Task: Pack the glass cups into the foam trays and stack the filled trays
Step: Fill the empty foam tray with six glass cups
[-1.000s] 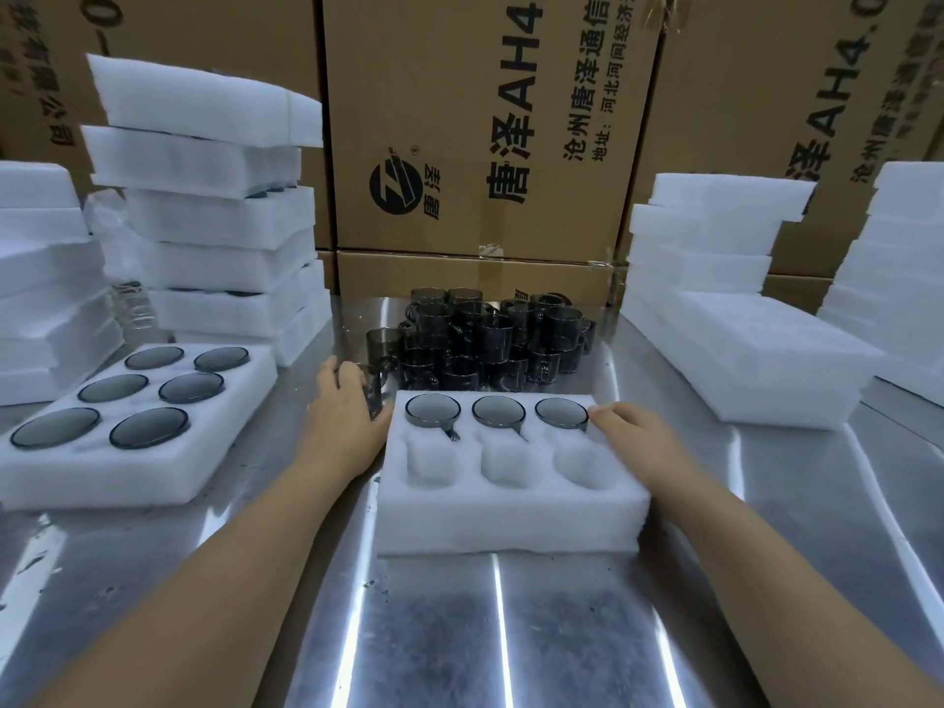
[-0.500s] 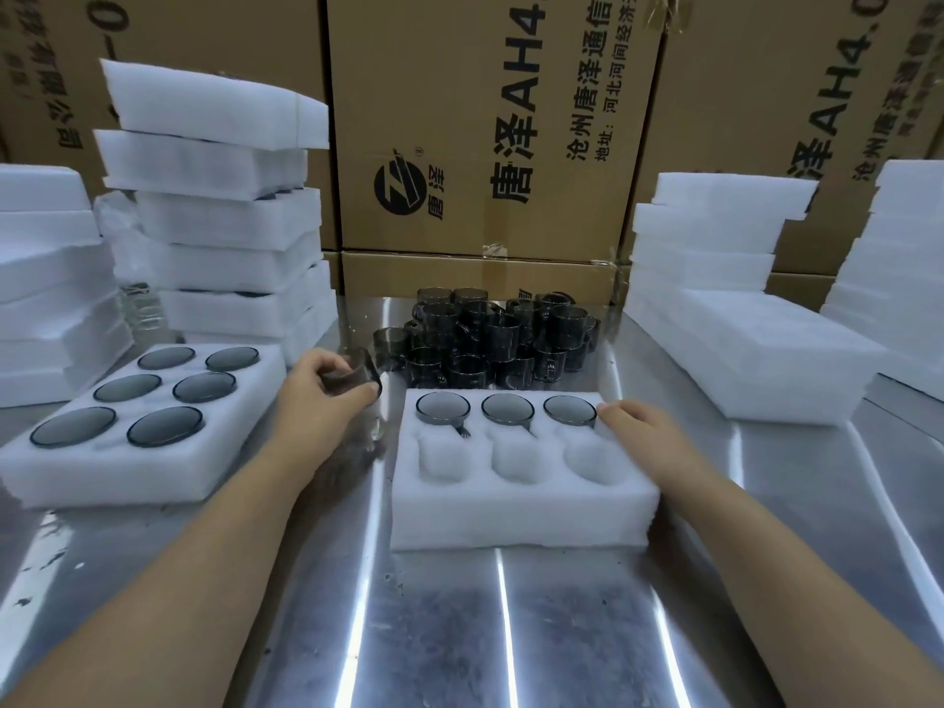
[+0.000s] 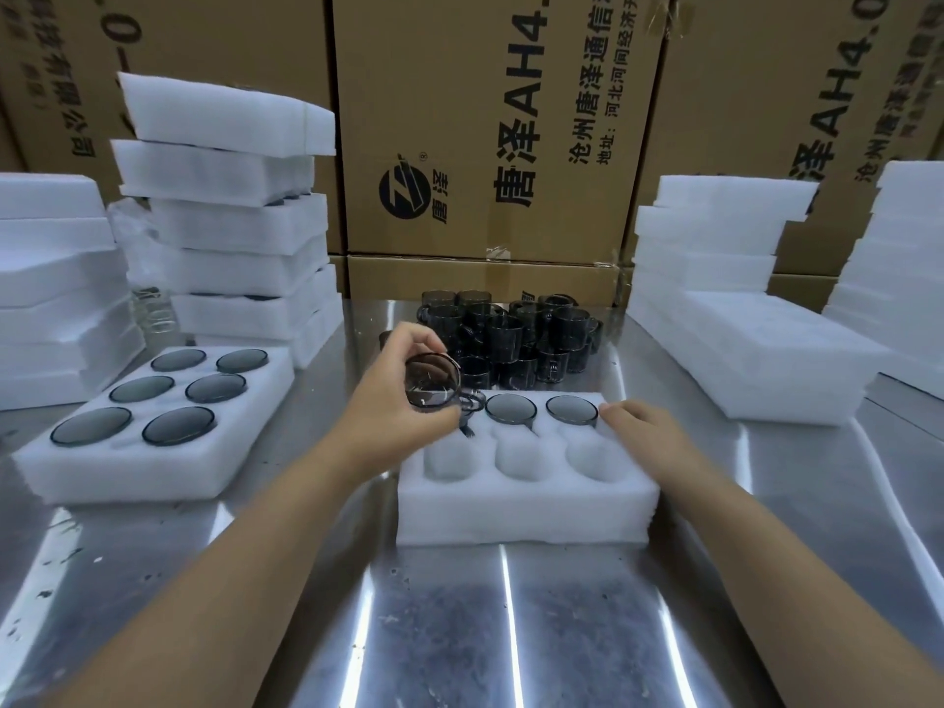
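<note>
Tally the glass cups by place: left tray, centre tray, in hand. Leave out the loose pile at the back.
Left tray: 6
Centre tray: 3
Left hand, held cup: 1
Total: 10

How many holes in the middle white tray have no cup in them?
3, all in the near row of the white foam tray: left hole, middle hole, right hole. The far row holds dark glass cups; a held cup in the left hand partly hides the leftmost.
</note>
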